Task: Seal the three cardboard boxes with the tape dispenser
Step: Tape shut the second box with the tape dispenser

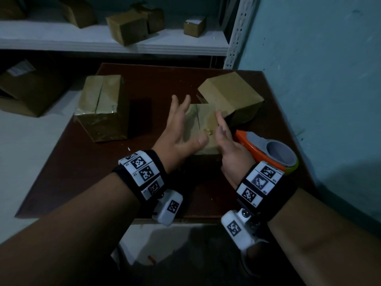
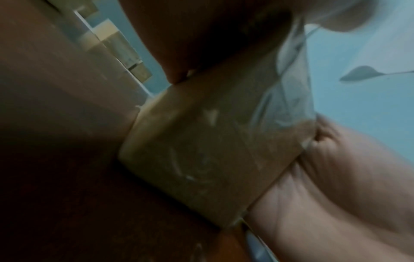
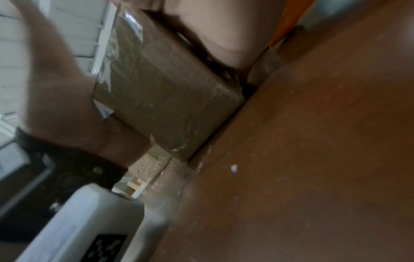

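Three brown cardboard boxes stand on the dark table (image 1: 86,166). A tall box (image 1: 102,108) is at the left, a tilted box (image 1: 231,96) at the back right, and a small box (image 1: 203,122) in the middle, with a seam running down its top. My left hand (image 1: 179,122) lies against the small box's left side, fingers spread and thumb on its top. My right hand (image 1: 223,135) lies flat along its right side with straight fingers. In the left wrist view the small box (image 2: 201,150) shows glossy tape. The orange and grey tape dispenser (image 1: 268,149) lies just right of my right hand, untouched.
A white shelf (image 1: 82,41) behind the table carries several small boxes. A larger carton (image 1: 31,87) sits on the floor at the left. A teal wall (image 1: 319,79) runs close along the table's right edge, by a perforated metal upright (image 1: 239,32).
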`<state>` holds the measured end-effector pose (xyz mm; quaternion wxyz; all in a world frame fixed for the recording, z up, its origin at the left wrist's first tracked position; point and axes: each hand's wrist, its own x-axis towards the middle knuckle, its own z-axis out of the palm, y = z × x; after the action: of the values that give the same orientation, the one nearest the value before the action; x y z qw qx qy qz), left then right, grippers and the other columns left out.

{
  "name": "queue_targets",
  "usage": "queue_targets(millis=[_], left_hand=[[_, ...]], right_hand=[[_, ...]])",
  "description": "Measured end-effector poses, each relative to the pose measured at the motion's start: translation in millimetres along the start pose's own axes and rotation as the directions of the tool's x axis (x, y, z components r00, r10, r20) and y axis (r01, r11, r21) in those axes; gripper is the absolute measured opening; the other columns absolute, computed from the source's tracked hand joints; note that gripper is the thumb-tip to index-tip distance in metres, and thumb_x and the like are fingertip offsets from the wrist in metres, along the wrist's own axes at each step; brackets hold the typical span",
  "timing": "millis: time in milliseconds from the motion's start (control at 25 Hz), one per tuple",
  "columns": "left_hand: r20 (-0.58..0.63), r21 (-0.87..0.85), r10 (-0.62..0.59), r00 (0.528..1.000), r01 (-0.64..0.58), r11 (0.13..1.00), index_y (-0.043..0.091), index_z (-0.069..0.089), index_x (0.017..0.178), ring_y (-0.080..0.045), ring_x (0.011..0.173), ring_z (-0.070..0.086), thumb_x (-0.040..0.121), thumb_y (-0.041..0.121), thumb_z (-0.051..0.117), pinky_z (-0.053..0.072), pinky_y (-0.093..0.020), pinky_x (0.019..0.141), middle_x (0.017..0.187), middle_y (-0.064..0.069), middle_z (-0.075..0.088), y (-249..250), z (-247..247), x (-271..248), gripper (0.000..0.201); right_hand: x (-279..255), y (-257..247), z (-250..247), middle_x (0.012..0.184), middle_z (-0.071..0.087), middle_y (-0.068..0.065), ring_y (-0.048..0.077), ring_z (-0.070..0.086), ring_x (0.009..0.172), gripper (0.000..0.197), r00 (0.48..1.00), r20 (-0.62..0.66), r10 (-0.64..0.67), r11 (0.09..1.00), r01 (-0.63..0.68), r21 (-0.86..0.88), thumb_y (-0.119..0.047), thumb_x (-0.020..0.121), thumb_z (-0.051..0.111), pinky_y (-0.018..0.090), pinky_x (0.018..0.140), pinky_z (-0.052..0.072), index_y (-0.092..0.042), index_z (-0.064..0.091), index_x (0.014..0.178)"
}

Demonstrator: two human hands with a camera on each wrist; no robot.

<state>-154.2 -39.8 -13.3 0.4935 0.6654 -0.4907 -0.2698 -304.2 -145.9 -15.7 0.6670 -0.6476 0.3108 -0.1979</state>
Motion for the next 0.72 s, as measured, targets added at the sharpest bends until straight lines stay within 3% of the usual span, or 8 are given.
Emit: queue_targets(millis=[80, 240, 280, 360, 440, 600, 680, 720], left_hand=[[0.087, 0.047, 0.003, 0.996, -0.007, 0.999, 0.035, -0.007, 0.166, 0.0, 0.154, -0.018, 0.053, 0.091, 0.073, 0.005, -0.013, 0.113, 0.172, 0.003, -0.027, -3, -7, 1, 0.15], [0.147, 0.104, -0.027, 0.989, 0.012, 0.995, 0.035, -0.03, 0.159, -0.014, 0.161, -0.013, 0.048, 0.066, 0.095, 0.009, -0.048, 0.131, 0.172, 0.0, -0.025, -3, -14, 6, 0.171], [0.155, 0.118, -0.043, 0.987, 0.024, 0.993, 0.034, -0.033, 0.158, -0.013, 0.161, -0.01, 0.048, 0.06, 0.098, 0.01, -0.046, 0.131, 0.172, 0.002, -0.024, -3, -15, 6, 0.173], [0.16, 0.12, -0.061, 0.985, 0.042, 0.992, 0.029, -0.037, 0.156, 0.001, 0.155, -0.005, 0.049, 0.049, 0.1, 0.012, -0.019, 0.126, 0.169, 0.013, -0.022, -5, -16, 5, 0.175], [0.163, 0.081, -0.076, 0.984, 0.064, 0.995, 0.023, -0.04, 0.154, 0.017, 0.141, 0.005, 0.051, 0.04, 0.096, 0.015, 0.005, 0.108, 0.158, 0.026, -0.009, -6, -13, 5, 0.172], [0.173, 0.043, -0.147, 0.974, 0.142, 0.989, 0.023, -0.042, 0.153, 0.02, 0.132, 0.012, 0.048, 0.038, 0.094, 0.018, 0.012, 0.094, 0.156, 0.02, -0.001, -8, -10, 6, 0.172], [0.17, 0.048, -0.161, 0.972, 0.155, 0.987, 0.024, -0.039, 0.155, 0.021, 0.129, 0.013, 0.049, 0.036, 0.094, 0.018, 0.014, 0.091, 0.156, 0.019, 0.001, -7, -12, 5, 0.17], [0.168, 0.054, -0.159, 0.973, 0.152, 0.987, 0.024, -0.037, 0.156, 0.021, 0.13, 0.012, 0.05, 0.036, 0.094, 0.018, 0.014, 0.091, 0.157, 0.019, 0.0, -7, -13, 5, 0.169]], right_hand=[[3, 1, -2, 0.166, 0.04, -0.005, 0.02, 0.045, 0.147, 0.048, 1.0, -0.001, 0.015, 0.999, -0.015, -0.033, -0.079, 0.09, 0.043, 0.054, 0.122, 0.035, -0.083, 0.031, 0.136], [5, 2, -2, 0.169, 0.033, -0.007, 0.021, 0.039, 0.15, 0.051, 0.999, -0.036, 0.027, 0.994, -0.031, -0.105, -0.086, 0.083, 0.037, 0.055, 0.123, 0.031, -0.089, 0.024, 0.132], [8, 4, -2, 0.169, 0.033, -0.008, 0.022, 0.04, 0.15, 0.053, 0.999, -0.037, 0.035, 0.994, -0.038, -0.098, -0.088, 0.08, 0.038, 0.056, 0.123, 0.031, -0.089, 0.025, 0.132], [10, 7, -3, 0.166, 0.039, -0.01, 0.023, 0.044, 0.147, 0.06, 0.997, -0.045, 0.058, 0.995, -0.061, -0.074, -0.096, 0.073, 0.044, 0.057, 0.122, 0.032, -0.089, 0.029, 0.13], [14, 12, -3, 0.159, 0.048, -0.014, 0.019, 0.049, 0.143, 0.065, 0.996, -0.064, 0.066, 0.997, -0.068, -0.034, -0.099, 0.068, 0.051, 0.056, 0.121, 0.035, -0.085, 0.038, 0.13], [18, 9, 0, 0.154, 0.047, -0.015, 0.017, 0.048, 0.139, 0.045, 0.984, -0.105, 0.144, 0.988, -0.149, -0.04, -0.087, 0.079, 0.048, 0.055, 0.122, 0.034, -0.09, 0.033, 0.122], [19, 11, 0, 0.156, 0.05, -0.014, 0.019, 0.051, 0.14, 0.056, 0.985, -0.093, 0.146, 0.989, -0.149, -0.021, -0.095, 0.068, 0.053, 0.056, 0.121, 0.035, -0.087, 0.041, 0.122], [17, 13, -2, 0.153, 0.055, -0.015, 0.018, 0.053, 0.139, 0.066, 0.987, -0.091, 0.129, 0.992, -0.129, 0.004, -0.098, 0.063, 0.058, 0.055, 0.12, 0.037, -0.078, 0.05, 0.125]])
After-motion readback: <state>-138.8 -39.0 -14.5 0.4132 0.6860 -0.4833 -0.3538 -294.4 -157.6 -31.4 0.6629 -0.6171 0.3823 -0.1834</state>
